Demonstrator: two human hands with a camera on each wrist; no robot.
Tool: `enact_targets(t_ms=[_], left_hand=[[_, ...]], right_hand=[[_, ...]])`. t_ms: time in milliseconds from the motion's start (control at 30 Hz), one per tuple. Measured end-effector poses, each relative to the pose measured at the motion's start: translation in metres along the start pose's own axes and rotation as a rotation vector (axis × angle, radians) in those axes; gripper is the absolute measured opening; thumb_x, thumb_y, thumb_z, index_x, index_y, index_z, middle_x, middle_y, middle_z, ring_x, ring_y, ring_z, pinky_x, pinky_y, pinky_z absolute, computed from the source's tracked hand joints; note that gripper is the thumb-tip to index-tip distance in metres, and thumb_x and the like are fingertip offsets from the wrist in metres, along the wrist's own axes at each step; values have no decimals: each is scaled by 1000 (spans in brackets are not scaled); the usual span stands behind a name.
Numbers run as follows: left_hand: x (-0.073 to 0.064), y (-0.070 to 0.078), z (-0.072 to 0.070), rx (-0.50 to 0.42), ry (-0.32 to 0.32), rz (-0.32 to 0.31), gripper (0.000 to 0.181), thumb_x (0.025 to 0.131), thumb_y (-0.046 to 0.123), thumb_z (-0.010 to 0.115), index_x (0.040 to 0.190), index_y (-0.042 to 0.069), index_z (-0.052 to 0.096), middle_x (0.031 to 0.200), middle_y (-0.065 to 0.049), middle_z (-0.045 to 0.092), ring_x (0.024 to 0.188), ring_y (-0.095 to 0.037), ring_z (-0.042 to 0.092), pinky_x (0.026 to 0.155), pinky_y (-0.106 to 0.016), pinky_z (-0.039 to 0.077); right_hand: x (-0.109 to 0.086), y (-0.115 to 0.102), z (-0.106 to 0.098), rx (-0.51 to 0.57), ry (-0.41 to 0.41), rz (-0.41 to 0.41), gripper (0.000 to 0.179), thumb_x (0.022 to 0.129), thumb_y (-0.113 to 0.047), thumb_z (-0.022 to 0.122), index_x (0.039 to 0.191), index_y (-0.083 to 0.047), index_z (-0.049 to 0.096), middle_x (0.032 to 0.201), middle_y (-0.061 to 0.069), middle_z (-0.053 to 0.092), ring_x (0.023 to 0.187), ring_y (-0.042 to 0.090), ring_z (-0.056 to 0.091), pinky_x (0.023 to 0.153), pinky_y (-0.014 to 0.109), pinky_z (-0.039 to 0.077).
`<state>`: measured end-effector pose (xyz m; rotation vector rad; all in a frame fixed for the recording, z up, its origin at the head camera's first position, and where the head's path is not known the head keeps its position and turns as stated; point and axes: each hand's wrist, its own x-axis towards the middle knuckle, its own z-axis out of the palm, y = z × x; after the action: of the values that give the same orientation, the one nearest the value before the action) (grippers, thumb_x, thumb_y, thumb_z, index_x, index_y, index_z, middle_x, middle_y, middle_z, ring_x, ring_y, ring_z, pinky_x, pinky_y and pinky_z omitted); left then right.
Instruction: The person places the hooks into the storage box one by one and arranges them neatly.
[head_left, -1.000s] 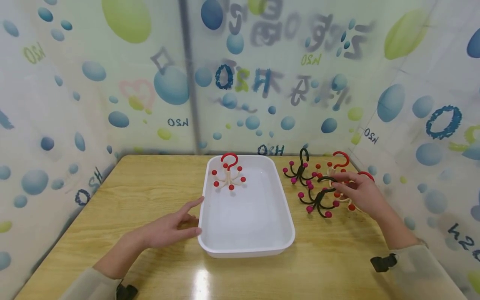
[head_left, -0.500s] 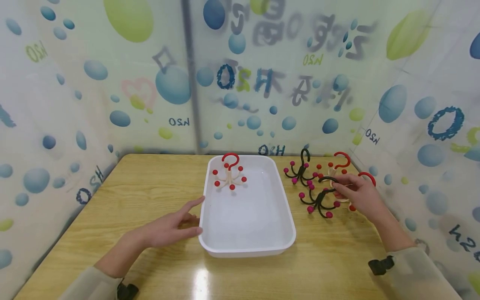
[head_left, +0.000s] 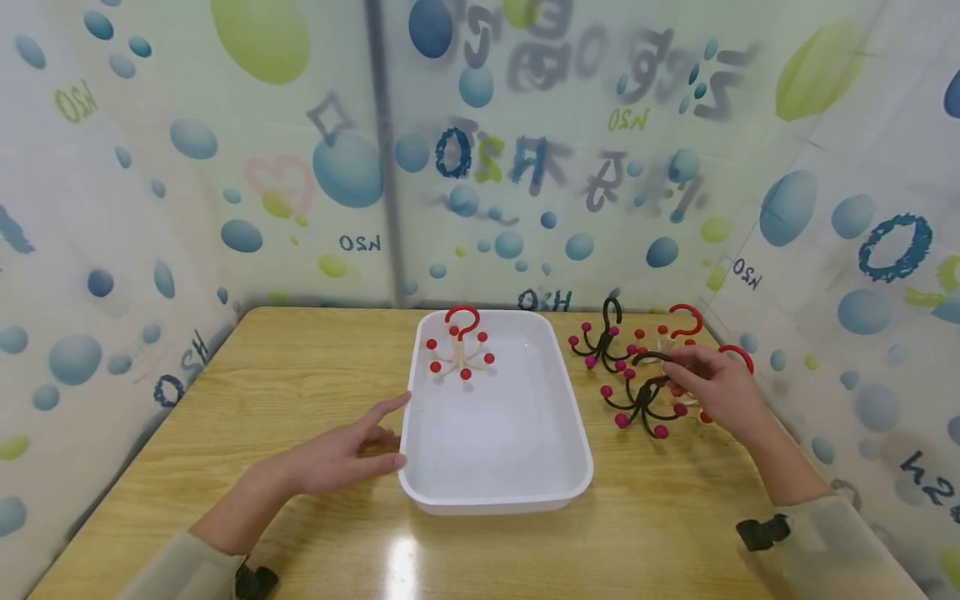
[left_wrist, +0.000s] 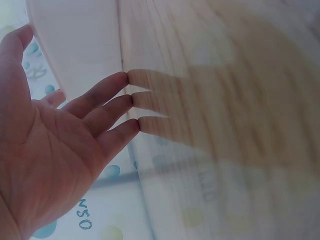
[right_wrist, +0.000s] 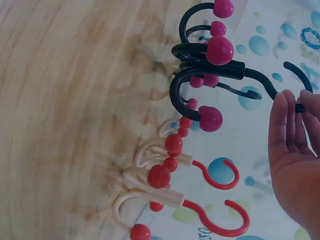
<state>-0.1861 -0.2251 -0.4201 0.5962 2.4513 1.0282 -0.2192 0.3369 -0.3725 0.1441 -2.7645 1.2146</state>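
Observation:
My right hand (head_left: 716, 387) pinches the curved top of a black multi-arm hook hanger (right_wrist: 220, 70) between thumb and fingers. Its arms end in magenta balls. In the head view, a matching black hanger (head_left: 603, 342) stands just behind it. Two beige hangers with red hooks and red balls, one beige hanger (head_left: 663, 333) farther back, are partly hidden by the hand. My left hand (head_left: 337, 454), fingers spread, touches the left rim of a white tray (head_left: 495, 433) with thumb and index fingertip. Inside the tray, at the far left, stands another beige-and-red hanger (head_left: 461, 358).
All of this is on a wooden table (head_left: 322, 358). Patterned walls (head_left: 480, 208) with blue and green drops enclose it at the back and both sides. The right-hand hangers crowd together near the back right corner, between the tray and the right wall.
The black hanger in my right hand has tilted slightly, its ball-tipped arms swinging a little to the right. My left hand stays at the tray rim.

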Motion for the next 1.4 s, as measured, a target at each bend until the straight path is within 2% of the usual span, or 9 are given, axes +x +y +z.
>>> enact_targets(t_ms=[167,233,400,567,633,800,1033,1233,1400], left_hand=[[0,0,0,-1,1,-1,88,108,52,66,176,35,13,153,-12,67,145,-36,62,122,-67,45],[0,0,0,-3,-1,-4,89,108,53,66,176,36,13,153,-12,67,145,-37,62,122,-67,45],[0,-1,-1,-8,-3,-4,90,108,54,67,176,34,13,153,-13,67,144,-36,63,122,-66,46],[0,-2,-1,-4,-1,1,89,108,53,66,177,34,13,153,-13,67,144,-36,63,121,-66,46],[1,-2,-1,-2,-1,6,89,108,53,66,177,33,13,153,-13,67,144,-36,63,121,-66,46],[0,-2,-1,-5,-2,13,89,108,54,67,176,34,13,153,-14,67,143,-36,64,121,-66,46],[0,-2,0,-18,-5,-2,89,107,55,67,176,36,14,153,-14,67,143,-36,64,121,-65,47],[-1,-3,0,-17,0,19,89,107,54,67,176,34,13,153,-15,67,143,-36,64,120,-65,48],[-1,-3,-1,-14,2,18,89,107,55,67,176,35,14,153,-13,67,143,-37,64,120,-67,47]], right_hand=[[0,-14,1,18,44,-54,41,109,-36,71,139,-8,71,96,-5,79,83,4,72,63,27,59],[0,-24,1,33,57,-73,40,109,-36,71,138,-7,72,93,-9,77,83,2,72,62,26,59],[3,-51,4,78,97,-115,38,110,-37,70,135,-9,73,92,-11,74,82,8,72,65,26,61],[11,-75,11,134,126,-162,35,109,-32,71,135,-8,74,96,-13,74,81,4,71,65,23,59],[14,-84,15,139,125,-178,36,109,-32,71,135,-8,75,99,-12,74,82,3,71,66,20,59],[27,-103,29,144,107,-201,34,108,-34,73,134,-12,75,104,1,76,83,6,74,72,18,61],[53,-124,54,206,47,-227,31,109,-26,72,131,-4,75,106,19,78,86,19,77,80,20,64],[77,-134,76,210,-16,-214,32,109,-24,71,134,-2,72,112,23,78,87,16,77,82,19,64],[93,-135,94,202,-45,-183,30,109,-24,71,132,-5,73,114,19,79,93,25,79,83,20,64]])
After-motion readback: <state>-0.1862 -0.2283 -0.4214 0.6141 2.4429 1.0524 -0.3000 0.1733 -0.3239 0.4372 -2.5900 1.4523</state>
